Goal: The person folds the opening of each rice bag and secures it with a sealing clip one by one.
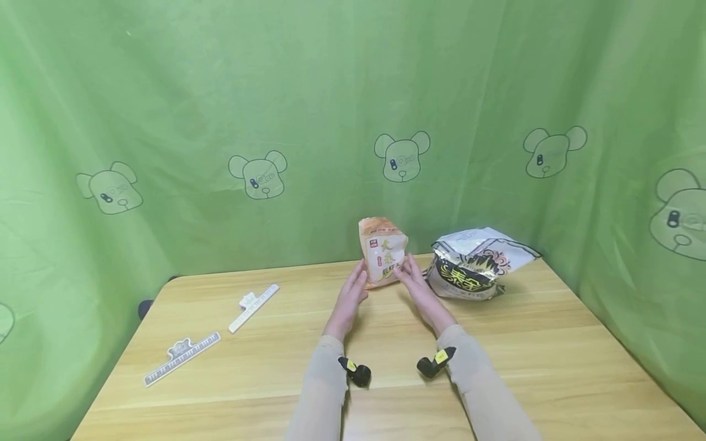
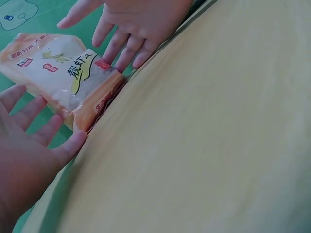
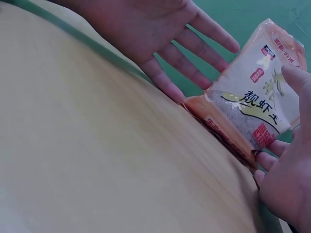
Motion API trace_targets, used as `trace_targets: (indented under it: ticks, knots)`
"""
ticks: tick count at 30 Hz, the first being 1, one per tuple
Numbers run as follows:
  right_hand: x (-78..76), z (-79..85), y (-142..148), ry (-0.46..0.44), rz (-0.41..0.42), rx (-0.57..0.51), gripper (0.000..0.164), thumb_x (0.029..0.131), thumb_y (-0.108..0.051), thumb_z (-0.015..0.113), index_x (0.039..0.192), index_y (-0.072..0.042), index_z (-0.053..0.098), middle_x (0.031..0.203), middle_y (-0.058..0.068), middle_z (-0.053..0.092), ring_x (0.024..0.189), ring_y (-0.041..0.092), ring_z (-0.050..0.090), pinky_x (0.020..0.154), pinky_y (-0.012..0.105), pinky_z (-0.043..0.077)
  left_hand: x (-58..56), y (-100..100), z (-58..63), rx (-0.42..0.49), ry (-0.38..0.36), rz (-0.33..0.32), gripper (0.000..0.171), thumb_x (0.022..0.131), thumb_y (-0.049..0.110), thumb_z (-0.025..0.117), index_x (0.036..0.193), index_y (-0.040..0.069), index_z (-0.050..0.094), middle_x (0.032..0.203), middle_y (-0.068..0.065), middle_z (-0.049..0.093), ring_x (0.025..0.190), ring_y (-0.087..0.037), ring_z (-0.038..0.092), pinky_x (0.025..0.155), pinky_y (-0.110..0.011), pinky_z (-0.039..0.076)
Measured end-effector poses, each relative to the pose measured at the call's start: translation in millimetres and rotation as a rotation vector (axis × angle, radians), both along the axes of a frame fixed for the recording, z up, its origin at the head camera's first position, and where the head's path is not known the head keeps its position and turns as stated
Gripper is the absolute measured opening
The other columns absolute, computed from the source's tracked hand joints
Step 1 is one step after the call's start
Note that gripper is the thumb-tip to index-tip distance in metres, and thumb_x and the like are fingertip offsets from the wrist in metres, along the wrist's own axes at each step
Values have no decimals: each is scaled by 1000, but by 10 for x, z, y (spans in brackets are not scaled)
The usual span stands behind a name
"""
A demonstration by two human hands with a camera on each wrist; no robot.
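Observation:
An orange-and-white bag of rice (image 1: 384, 252) stands upright toward the back of the table, pale grains showing through its lower window in the right wrist view. My left hand (image 1: 351, 294) is at its left side, fingers spread and mostly straight, fingertips right at the bag's edge. On the opposite side my right hand (image 1: 417, 291) has its fingers loosely extended, the tips at the bag's lower right edge. Both palms face the bag, as the left wrist view shows with the left hand (image 2: 29, 150) and right hand (image 2: 141, 24).
Right of the hands stands a larger black, white and beige bag (image 1: 469, 275) with its top folded over. Two long clips lie at the left: a white one (image 1: 254, 309) and a grey one with a piano-key pattern (image 1: 182, 358). A green curtain (image 1: 331, 92) hangs behind the wooden table (image 1: 265, 392).

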State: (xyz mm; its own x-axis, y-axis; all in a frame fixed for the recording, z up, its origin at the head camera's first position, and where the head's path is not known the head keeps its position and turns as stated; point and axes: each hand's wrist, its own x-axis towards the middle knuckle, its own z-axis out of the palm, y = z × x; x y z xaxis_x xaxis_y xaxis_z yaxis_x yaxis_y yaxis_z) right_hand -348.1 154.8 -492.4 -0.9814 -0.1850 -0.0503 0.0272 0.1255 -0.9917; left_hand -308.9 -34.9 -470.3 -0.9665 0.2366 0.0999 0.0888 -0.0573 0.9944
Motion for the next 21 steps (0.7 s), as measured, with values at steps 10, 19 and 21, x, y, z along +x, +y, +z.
trace_targets:
  ticks: [10, 19, 21]
  knots:
    - [83, -31, -120, 52, 34, -2, 83, 86, -42, 53, 143, -29, -5, 151, 11, 7, 138, 31, 14, 110, 55, 9, -23, -108, -64, 27, 7, 86, 49, 96, 38, 34, 141, 21, 27, 147, 3, 27, 133, -23, 29, 106, -50, 28]
    - [194, -45, -183, 68, 65, -10, 81, 87, -35, 55, 143, -34, -4, 152, 8, 8, 137, 31, 16, 108, 58, 12, 28, -176, -63, 38, 5, 101, 50, 96, 41, 31, 141, 20, 25, 147, 0, 27, 134, -26, 28, 108, -50, 25]
    - [223, -45, -188, 73, 68, -9, 82, 86, -34, 56, 142, -35, -3, 152, 7, 8, 137, 30, 16, 108, 58, 13, 53, -188, -56, 40, 6, 89, 51, 96, 42, 30, 141, 19, 24, 147, -1, 27, 134, -27, 27, 108, -51, 24]
